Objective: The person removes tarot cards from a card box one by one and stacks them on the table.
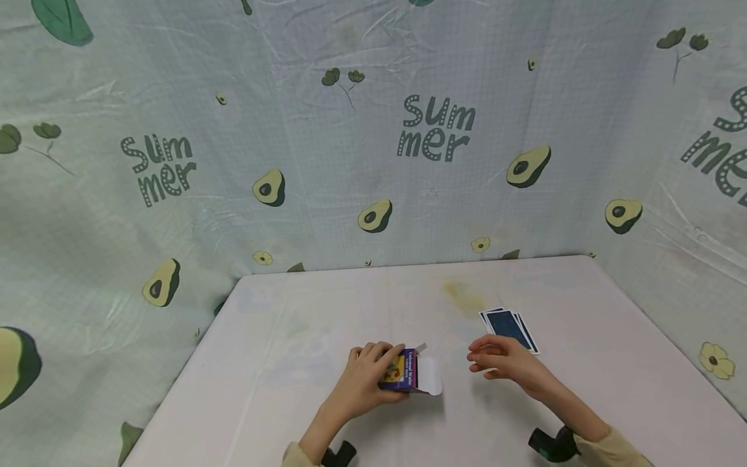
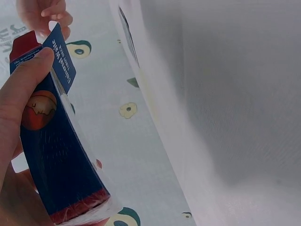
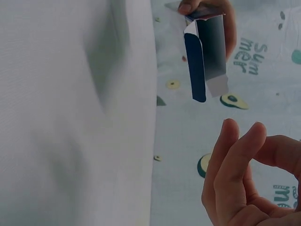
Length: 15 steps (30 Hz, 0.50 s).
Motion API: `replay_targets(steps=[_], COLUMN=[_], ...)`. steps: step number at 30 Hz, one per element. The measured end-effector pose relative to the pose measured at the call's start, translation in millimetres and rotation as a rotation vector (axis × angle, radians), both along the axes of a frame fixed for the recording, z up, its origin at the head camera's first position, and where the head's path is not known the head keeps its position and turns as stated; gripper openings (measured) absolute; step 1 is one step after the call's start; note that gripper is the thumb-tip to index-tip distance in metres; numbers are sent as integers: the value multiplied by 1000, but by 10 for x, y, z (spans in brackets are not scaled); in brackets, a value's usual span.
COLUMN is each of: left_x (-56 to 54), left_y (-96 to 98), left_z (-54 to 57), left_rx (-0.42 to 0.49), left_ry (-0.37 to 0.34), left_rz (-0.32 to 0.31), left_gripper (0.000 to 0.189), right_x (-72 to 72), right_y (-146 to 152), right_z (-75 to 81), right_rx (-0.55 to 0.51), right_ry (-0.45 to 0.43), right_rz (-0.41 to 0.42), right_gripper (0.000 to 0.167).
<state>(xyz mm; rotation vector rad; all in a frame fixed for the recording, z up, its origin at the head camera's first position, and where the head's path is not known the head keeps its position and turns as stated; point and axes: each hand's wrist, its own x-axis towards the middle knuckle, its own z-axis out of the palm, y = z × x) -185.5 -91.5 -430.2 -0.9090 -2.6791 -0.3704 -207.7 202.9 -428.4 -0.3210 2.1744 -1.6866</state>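
My left hand (image 1: 367,376) grips a tarot card box (image 1: 403,371) above the table, with the thumb along one side and the fingers over the other. Its blue side (image 2: 61,150) and a red end show in the left wrist view. The box's end flap stands open toward the right, and the right wrist view looks into a bare grey inside (image 3: 212,49). To the right, apart from the box, my right hand (image 1: 508,363) hovers with fingers loosely bent and nothing between them. Just beyond it, a small spread of blue-backed cards (image 1: 506,324) lies on the table, partly hidden by that hand.
A white-covered table (image 1: 280,389) spreads under both hands, with a yellowish stain (image 1: 463,296) near the cards. Behind it and along its sides hangs a pale curtain (image 1: 327,143) printed with avocados and lettering.
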Motion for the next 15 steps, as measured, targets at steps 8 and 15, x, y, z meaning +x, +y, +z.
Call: replay_targets(steps=[8, 15], left_x=[-21, -21], left_y=[49, 117], left_z=[5, 29], left_rx=[-1, -14], left_ry=[20, 35], left_rz=[-17, -22], left_gripper=[76, 76], right_x=[47, 82], right_y=[-153, -295], right_z=[79, 64], right_rx=[-15, -50], right_ry=[9, 3], right_rz=[14, 49], right_gripper=[48, 39])
